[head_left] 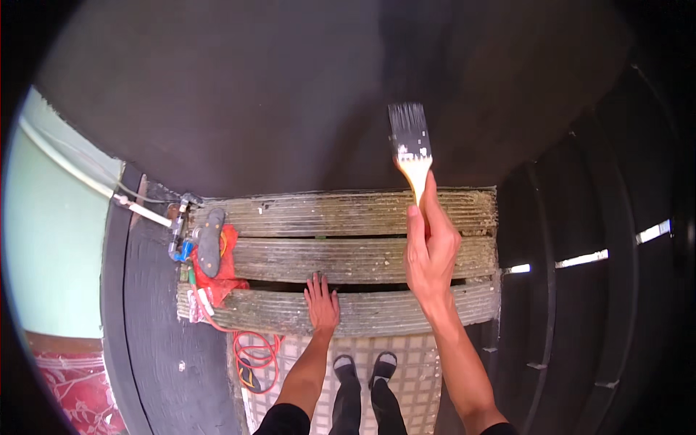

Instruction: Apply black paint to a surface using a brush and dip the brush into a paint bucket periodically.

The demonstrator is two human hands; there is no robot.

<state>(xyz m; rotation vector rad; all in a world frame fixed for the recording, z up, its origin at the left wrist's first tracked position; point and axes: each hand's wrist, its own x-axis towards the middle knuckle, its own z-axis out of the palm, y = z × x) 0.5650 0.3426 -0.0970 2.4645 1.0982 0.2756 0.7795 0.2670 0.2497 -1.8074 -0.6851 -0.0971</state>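
The right hand grasps the brush by its pale handle, thumb and fingers closed round it, bristles uppermost. The brush stands in front of the dark wall, above the rear part of the worktop, tilted slightly to the left at its tip; whether the bristles touch the wall cannot be determined. The bristles are dark, with white flecks near the handle. A darker upright band is visible on the wall above the brush. The left hand grasps nothing; it lies palm down on the front plank, fingers parted and pointing toward the gap behind that plank. The worktop consists of three ribbed, weathered planks with gaps between them. At its left end lies a red cloth, partly beneath a long grey object whose kind cannot be established. Just left of these is piping with a blue fitting. A red hose runs down from that end and lies coiled near a sandal. Two feet stand on the tiled floor before the worktop. On the right side, bright slits show between dark surfaces.
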